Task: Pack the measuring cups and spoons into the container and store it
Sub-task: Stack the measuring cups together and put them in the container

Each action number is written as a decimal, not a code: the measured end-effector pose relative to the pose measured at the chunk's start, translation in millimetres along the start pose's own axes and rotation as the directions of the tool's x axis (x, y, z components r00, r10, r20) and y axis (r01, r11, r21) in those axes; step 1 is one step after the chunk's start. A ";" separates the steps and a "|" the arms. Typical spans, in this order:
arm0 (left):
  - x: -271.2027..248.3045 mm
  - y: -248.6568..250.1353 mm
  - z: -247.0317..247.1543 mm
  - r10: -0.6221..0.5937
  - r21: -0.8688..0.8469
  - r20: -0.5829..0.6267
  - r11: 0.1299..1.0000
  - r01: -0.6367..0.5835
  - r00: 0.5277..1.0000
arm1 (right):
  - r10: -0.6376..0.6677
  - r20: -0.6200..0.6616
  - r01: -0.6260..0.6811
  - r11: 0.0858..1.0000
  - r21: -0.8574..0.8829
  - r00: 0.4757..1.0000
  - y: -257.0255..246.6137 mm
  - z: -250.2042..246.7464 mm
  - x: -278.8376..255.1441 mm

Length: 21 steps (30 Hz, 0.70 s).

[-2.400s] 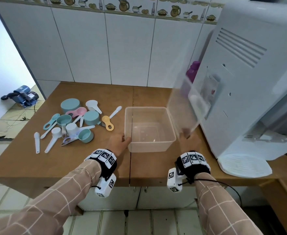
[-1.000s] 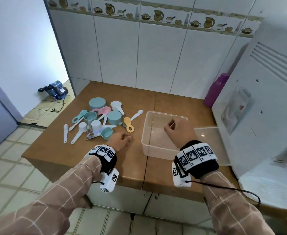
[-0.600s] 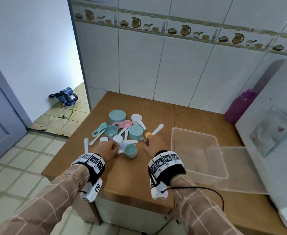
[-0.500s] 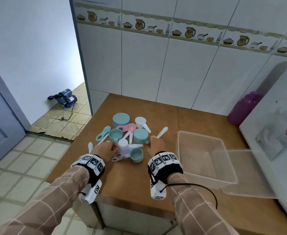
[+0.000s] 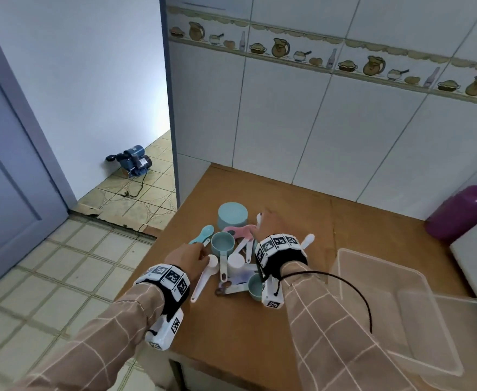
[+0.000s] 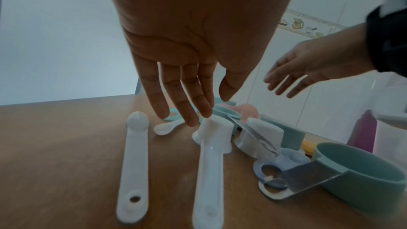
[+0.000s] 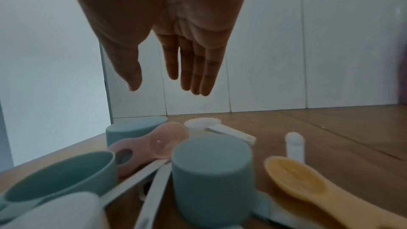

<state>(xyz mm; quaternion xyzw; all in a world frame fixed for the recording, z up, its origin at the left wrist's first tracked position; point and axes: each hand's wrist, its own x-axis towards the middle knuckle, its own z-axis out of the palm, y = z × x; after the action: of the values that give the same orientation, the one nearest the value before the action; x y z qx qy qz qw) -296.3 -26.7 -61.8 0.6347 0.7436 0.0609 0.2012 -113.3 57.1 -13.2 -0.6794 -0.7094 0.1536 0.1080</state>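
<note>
Progress: judging by the bare floor of the clear rectangular plastic container (image 5: 384, 300), packing has not begun; none of the cups or spoons is inside it.
Left to do: gather every piece, put it in the container, fit the clear flat lid (image 5: 443, 334), then store the box.
Landmark: the container stands open on the brown wooden counter (image 5: 259, 334), with the lid lying against its right side.
Pile: the measuring cups and spoons lie in a loose cluster to the left of the container, well apart from it.
Cups: a large upturned teal plastic cup (image 5: 232, 218) sits at the far end of the pile; a teal cup with a long handle (image 5: 222, 245) sits mouth up; another teal cup (image 7: 211, 166) stands mouth down; a small teal cup (image 5: 255, 287) lies on the near side, closest to the container.
Spoons: a pink spoon (image 7: 154, 144), a yellow scoop-shaped spoon (image 7: 308, 182), a long white spoon (image 6: 133, 159) and a white scoop with a long handle (image 6: 209, 159) lie among them, some handles overlapping.
Left hand (image 5: 188, 258): its fingers (image 6: 191, 97) are straight and close together, tips at the white scoop's bowl, gripping nothing.
Right hand (image 5: 268, 225): held above the far side of the pile, its fingers (image 7: 193, 69) extended and together, thumb apart, holding nothing.
Step in hand: probably reaching in for a first pickup.
</note>
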 end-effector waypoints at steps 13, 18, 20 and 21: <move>14.1 -13.5 2.2 -0.048 0.087 -0.025 0.995 0.050 0.999 | 0.030 0.132 -0.031 0.999 0.006 0.991 -44.2 51.4 69.9; 11.5 -19.3 5.9 -0.047 0.089 -0.048 0.995 0.051 0.998 | 0.066 0.164 -0.067 0.998 0.005 0.984 -44.3 68.4 76.6; 11.3 -21.2 6.7 -0.049 0.076 -0.053 0.996 0.053 0.997 | 0.082 0.162 -0.087 0.996 0.023 0.983 -45.6 65.3 78.1; 11.1 -21.7 6.1 -0.054 0.070 -0.061 0.996 0.058 0.997 | 0.087 0.152 -0.095 0.994 0.048 0.984 -45.5 62.3 77.6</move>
<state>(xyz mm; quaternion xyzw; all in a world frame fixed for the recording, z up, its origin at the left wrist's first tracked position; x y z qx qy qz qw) -315.2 -21.0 -77.3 0.6183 0.7684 0.0475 0.1580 -182.4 128.7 -58.8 -0.6944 -0.6791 0.2287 0.0660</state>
